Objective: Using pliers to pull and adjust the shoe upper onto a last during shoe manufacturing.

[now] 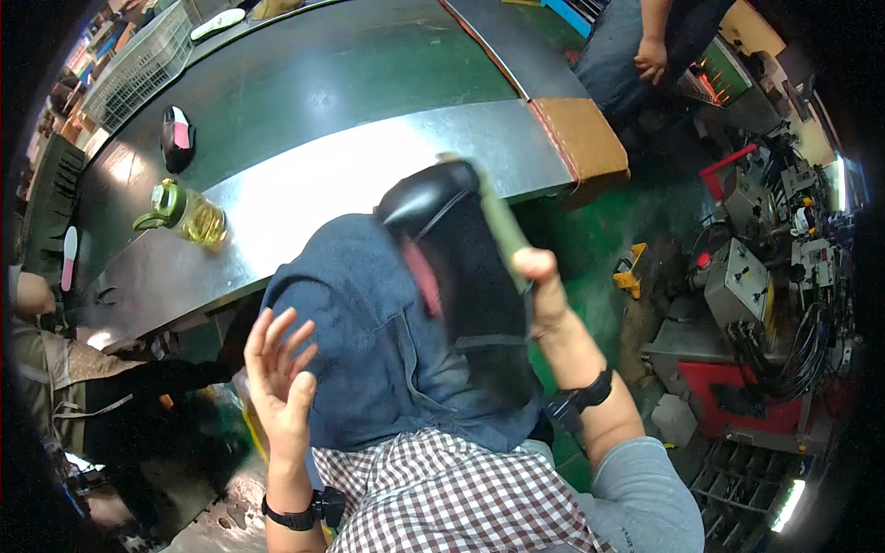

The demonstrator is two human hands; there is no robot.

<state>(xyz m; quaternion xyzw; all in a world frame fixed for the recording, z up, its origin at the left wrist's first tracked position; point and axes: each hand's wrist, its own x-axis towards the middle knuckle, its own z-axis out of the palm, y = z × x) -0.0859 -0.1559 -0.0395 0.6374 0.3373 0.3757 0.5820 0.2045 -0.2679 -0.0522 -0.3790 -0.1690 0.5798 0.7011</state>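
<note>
My right hand [542, 281] grips a black shoe [475, 253] by its side, the thumb lying near a pale green strip along the edge. The shoe is tilted over my lap and smeared by motion; a pink patch shows on its left side. My fingers behind it are hidden. Off to the left, my left hand [279, 373] is raised with its fingers apart, holding nothing. Between the two hands lies dark blue cloth [346, 304] over my legs.
On the metal-edged bench [369, 147] ahead stand a green-lidded bottle [198, 219] and a black and pink shoe [176, 138]. A grey plastic crate [143, 69] is at the far left. Another person's hand [651, 60] hangs at the far right, above machinery [737, 286].
</note>
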